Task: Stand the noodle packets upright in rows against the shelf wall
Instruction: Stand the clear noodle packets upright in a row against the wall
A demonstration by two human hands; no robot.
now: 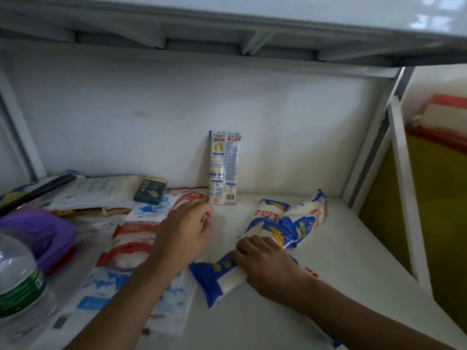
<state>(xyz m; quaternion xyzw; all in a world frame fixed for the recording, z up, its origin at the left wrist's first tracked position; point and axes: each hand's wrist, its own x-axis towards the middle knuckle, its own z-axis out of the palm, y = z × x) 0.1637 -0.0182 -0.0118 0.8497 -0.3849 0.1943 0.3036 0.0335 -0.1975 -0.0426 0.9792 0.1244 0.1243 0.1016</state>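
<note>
One noodle packet (224,168) stands upright against the white shelf wall (151,127). Two blue packets (271,218) (307,215) lie flat to its right. Another blue packet (218,276) lies flat on the shelf, and my right hand (265,263) grips its right part, fingers curled over it. Red packets (131,238) lie to the left. My left hand (187,228) hovers over the end of a red packet (190,198), fingers loosely curled; whether it holds anything is unclear.
A clear water bottle (17,281) with a green label stands at the near left beside purple plastic (38,231). A small dark box (150,190) and flat bags lie at the back left. White shelf posts (404,188) bound the right side; the upper shelf (227,34) hangs overhead.
</note>
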